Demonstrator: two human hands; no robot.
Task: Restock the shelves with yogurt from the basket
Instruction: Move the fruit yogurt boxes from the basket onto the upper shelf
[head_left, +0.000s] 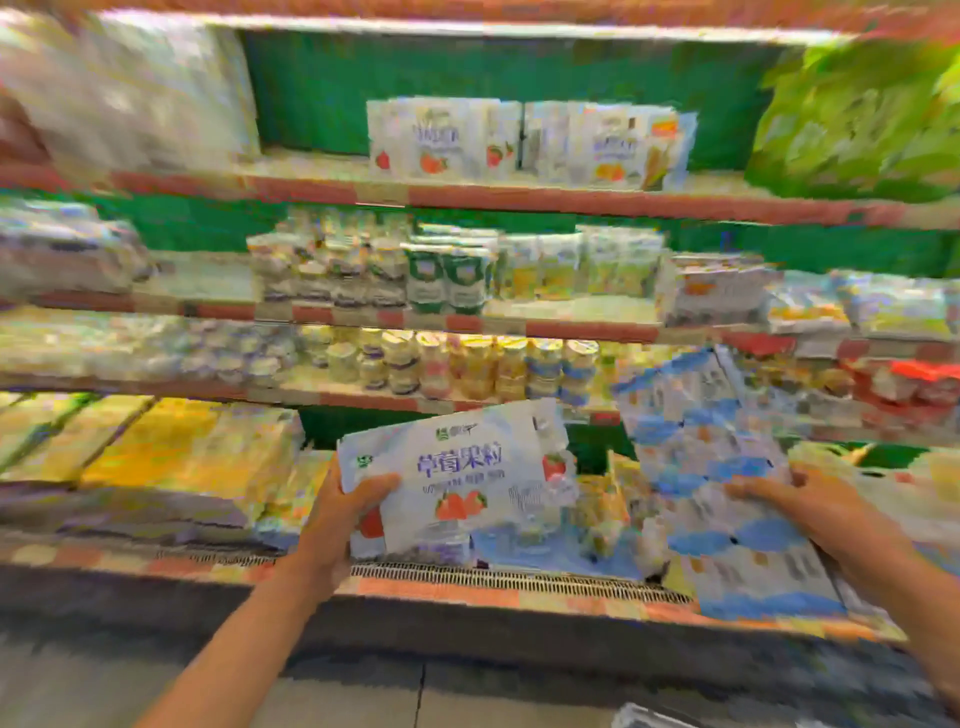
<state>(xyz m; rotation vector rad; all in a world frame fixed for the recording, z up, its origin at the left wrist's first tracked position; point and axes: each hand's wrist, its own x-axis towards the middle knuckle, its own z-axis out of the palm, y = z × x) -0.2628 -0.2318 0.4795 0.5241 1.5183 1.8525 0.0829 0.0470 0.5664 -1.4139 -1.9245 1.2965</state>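
Left hand (337, 519) grips strawberry pack (467, 467) by left edge, I see; right hand (815, 509) holds blue pack (701, 441) by right edge, above shelf (519, 577).

The left hand (340, 514) and right hand (815, 506) are bare, each on a bare forearm that shows from wrist to the frame's edge. The left forearm (244, 639) looks long and slim; the right forearm (914, 587) is cut short by the edge. Blur hides finer detail.
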